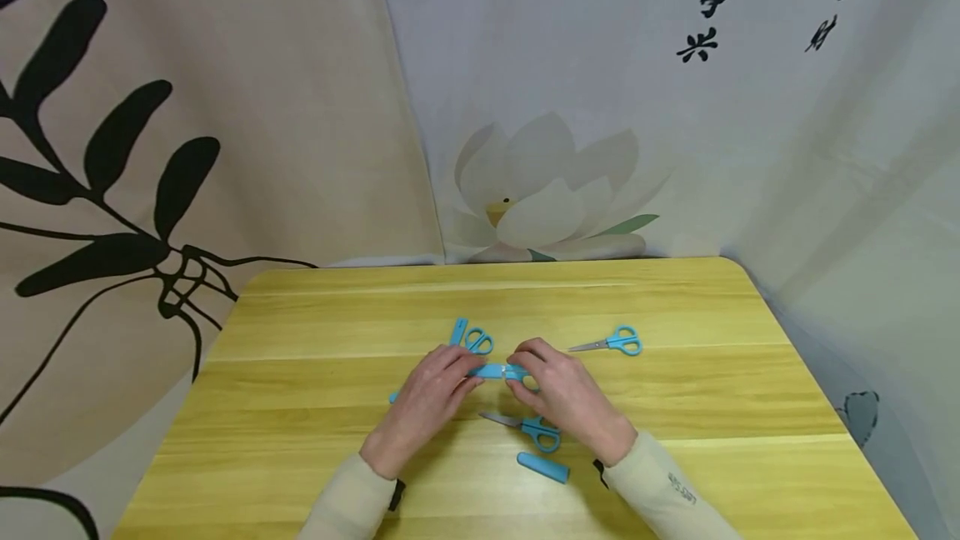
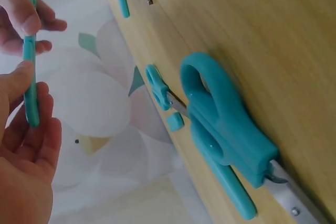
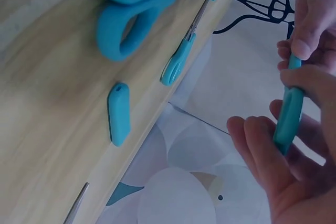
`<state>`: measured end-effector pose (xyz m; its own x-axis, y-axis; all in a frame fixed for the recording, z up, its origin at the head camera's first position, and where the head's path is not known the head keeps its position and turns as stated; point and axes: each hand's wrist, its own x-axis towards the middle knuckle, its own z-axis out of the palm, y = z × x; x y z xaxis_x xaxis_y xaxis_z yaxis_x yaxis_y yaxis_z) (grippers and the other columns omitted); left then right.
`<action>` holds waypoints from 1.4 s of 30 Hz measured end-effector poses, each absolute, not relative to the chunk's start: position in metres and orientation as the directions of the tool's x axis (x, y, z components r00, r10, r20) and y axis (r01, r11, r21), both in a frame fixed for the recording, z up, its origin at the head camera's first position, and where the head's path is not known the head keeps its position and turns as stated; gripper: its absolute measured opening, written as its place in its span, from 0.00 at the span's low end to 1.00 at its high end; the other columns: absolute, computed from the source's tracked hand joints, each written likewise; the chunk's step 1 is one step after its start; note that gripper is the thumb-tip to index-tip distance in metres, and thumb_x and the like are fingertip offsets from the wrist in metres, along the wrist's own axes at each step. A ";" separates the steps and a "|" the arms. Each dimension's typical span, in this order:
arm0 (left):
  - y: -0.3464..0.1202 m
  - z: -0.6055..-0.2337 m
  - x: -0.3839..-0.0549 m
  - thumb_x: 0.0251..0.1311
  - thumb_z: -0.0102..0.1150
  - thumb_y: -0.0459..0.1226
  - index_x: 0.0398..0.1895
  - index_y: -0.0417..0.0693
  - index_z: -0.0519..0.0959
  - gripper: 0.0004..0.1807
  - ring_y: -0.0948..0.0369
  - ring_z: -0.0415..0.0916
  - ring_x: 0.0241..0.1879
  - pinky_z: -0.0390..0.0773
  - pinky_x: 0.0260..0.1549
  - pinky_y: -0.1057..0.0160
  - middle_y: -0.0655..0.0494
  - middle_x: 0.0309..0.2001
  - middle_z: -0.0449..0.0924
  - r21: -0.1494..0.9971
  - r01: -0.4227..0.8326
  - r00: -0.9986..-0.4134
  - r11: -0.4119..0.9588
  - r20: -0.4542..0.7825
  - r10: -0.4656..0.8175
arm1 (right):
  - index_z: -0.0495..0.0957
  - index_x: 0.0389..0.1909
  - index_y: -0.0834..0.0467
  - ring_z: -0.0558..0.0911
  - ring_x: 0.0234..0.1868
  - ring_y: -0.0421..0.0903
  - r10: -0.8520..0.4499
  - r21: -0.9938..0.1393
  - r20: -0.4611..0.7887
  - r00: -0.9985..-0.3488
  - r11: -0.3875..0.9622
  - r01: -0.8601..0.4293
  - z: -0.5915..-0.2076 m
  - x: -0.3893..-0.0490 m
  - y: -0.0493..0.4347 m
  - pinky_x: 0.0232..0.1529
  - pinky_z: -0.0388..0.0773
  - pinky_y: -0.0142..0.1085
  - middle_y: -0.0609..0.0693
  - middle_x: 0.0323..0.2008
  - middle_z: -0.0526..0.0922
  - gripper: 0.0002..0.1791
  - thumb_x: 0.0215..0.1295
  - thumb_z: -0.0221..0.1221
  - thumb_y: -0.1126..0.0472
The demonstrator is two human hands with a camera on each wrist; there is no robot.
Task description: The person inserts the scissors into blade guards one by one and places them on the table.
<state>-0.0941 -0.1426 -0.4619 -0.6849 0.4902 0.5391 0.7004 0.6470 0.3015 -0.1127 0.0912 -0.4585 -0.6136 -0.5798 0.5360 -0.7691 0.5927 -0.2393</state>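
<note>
Blue scissors (image 1: pixel 516 372) pinched in both hands (image 1: pixel 564 388) (cap (image 1: pixel 491 371) on).

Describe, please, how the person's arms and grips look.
The left sleeve and right sleeve are long and cream-coloured; the right bears a small dark marking, too small to read. A small black piece shows beside each sleeve's end. The left grip and right grip are without gloves.

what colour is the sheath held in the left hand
Blue; the sheath shows best in the head view.
</note>
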 end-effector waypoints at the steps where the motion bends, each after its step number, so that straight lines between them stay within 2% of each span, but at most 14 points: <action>1: -0.143 -0.462 -0.094 0.58 0.68 0.37 0.48 0.47 0.81 0.15 0.61 0.74 0.44 0.77 0.44 0.62 0.59 0.46 0.78 0.304 0.692 -0.692 0.654 0.535 0.485 | 0.82 0.41 0.57 0.82 0.36 0.41 -0.579 -0.244 0.533 -0.617 0.593 -0.767 -0.459 -0.112 0.092 0.31 0.80 0.29 0.48 0.43 0.79 0.13 0.56 0.69 0.57; 6: -0.149 -0.464 -0.093 0.54 0.71 0.39 0.48 0.47 0.82 0.18 0.60 0.77 0.44 0.77 0.47 0.58 0.58 0.44 0.83 0.302 0.665 -0.710 0.683 0.539 0.453 | 0.83 0.42 0.56 0.83 0.35 0.41 -0.576 -0.269 0.517 -0.633 0.592 -0.759 -0.458 -0.112 0.097 0.32 0.80 0.30 0.47 0.43 0.80 0.13 0.57 0.69 0.57; 12: -0.155 -0.468 -0.095 0.56 0.68 0.38 0.46 0.47 0.84 0.14 0.63 0.79 0.39 0.77 0.42 0.60 0.59 0.40 0.85 0.286 0.702 -0.669 0.652 0.579 0.467 | 0.82 0.44 0.59 0.83 0.40 0.44 -0.595 -0.283 0.507 -0.623 0.568 -0.773 -0.457 -0.114 0.098 0.38 0.81 0.33 0.50 0.46 0.81 0.15 0.57 0.69 0.58; 18: -0.154 -0.469 -0.095 0.55 0.68 0.36 0.43 0.44 0.85 0.12 0.64 0.80 0.36 0.78 0.39 0.61 0.59 0.38 0.85 0.303 0.724 -0.649 0.620 0.605 0.461 | 0.82 0.44 0.60 0.83 0.42 0.45 -0.612 -0.285 0.518 -0.598 0.536 -0.794 -0.457 -0.115 0.098 0.39 0.81 0.34 0.52 0.46 0.82 0.16 0.56 0.70 0.61; 25: -0.154 -0.469 -0.095 0.52 0.70 0.33 0.42 0.42 0.85 0.13 0.63 0.81 0.35 0.79 0.38 0.62 0.57 0.37 0.86 0.305 0.744 -0.625 0.594 0.631 0.459 | 0.82 0.43 0.61 0.83 0.45 0.46 -0.638 -0.223 0.546 -0.543 0.514 -0.828 -0.458 -0.117 0.097 0.43 0.81 0.35 0.52 0.45 0.83 0.15 0.55 0.70 0.61; 32: -0.155 -0.466 -0.096 0.53 0.69 0.34 0.43 0.43 0.85 0.12 0.63 0.81 0.35 0.79 0.39 0.62 0.57 0.37 0.85 0.288 0.749 -0.621 0.596 0.619 0.481 | 0.82 0.44 0.62 0.82 0.46 0.49 -0.666 -0.158 0.546 -0.507 0.512 -0.844 -0.456 -0.116 0.095 0.46 0.80 0.37 0.53 0.45 0.83 0.16 0.57 0.69 0.60; 42: -0.153 -0.466 -0.097 0.57 0.67 0.35 0.43 0.44 0.85 0.11 0.63 0.80 0.36 0.78 0.40 0.63 0.57 0.38 0.85 0.283 0.750 -0.620 0.598 0.616 0.486 | 0.82 0.46 0.62 0.82 0.46 0.48 -0.670 -0.198 0.520 -0.530 0.509 -0.838 -0.453 -0.116 0.092 0.46 0.80 0.38 0.53 0.46 0.83 0.17 0.56 0.69 0.62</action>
<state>-0.0966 -0.1529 -0.4658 -0.6201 0.4858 0.6160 0.7498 0.5979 0.2833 -0.1160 0.0922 -0.4534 -0.5299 -0.6701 0.5198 -0.8378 0.5087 -0.1983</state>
